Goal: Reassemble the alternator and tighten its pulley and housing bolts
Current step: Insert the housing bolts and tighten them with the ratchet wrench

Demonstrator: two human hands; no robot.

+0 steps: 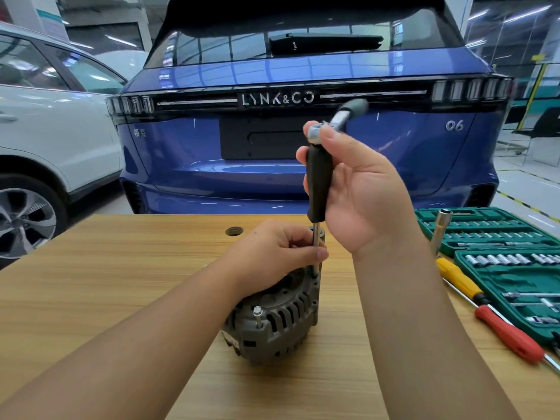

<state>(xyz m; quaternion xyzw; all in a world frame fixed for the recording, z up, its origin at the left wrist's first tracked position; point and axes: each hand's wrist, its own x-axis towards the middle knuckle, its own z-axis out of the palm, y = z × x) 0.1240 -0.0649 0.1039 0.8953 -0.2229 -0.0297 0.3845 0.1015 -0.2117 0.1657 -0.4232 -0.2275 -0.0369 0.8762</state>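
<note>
On the desk (121, 298) the alternator (272, 322) sits steady under the left hand (272, 250), whose fingers pinch the driver's shaft (316, 241), guiding it onto a housing bolt, probably. The right hand (357, 189) wraps the black handle (318, 183) and ratchet head (318, 131) to turn.

Blue car (303, 165) rear behind wooden table (121, 283), white car (45, 140) at left. Green socket set case (497, 256) open at right; yellow screwdriver (457, 278) and red screwdriver (509, 334) beside it.
</note>
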